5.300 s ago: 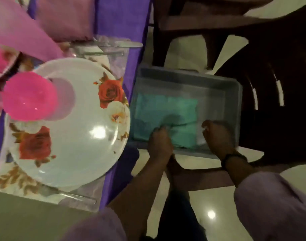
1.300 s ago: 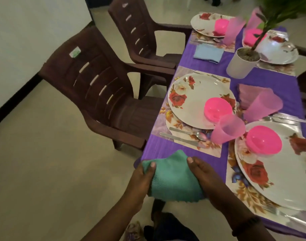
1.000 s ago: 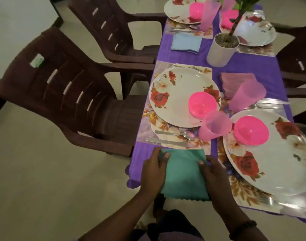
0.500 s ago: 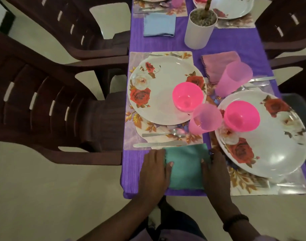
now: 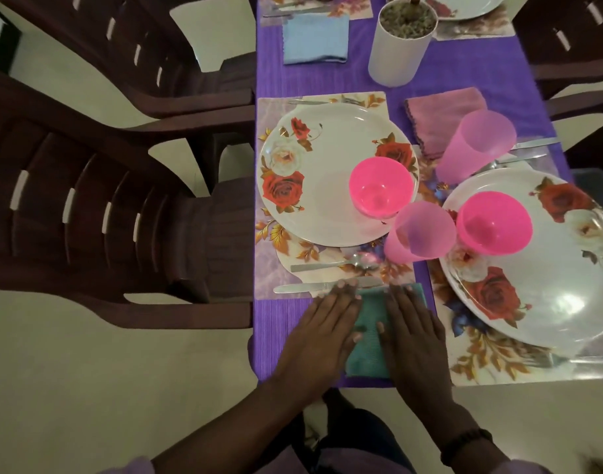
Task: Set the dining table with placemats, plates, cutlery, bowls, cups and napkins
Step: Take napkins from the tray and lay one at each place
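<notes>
While both flat, open hands, left hand (image 5: 322, 328) and right hand (image 5: 413, 331), press the teal napkin (image 5: 368, 340) onto the surface's near edge beside the knife (image 5: 313, 286), lifting away likely comes next.

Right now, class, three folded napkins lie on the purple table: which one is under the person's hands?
The teal napkin at the near table edge: both hands press flat on it. The blue napkin and pink napkin lie untouched farther up.

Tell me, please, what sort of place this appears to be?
Probably a home dining area: a table under a purple ribbed cloth, dark brown plastic armchairs, and rose-patterned white plates on floral placemats.
</notes>
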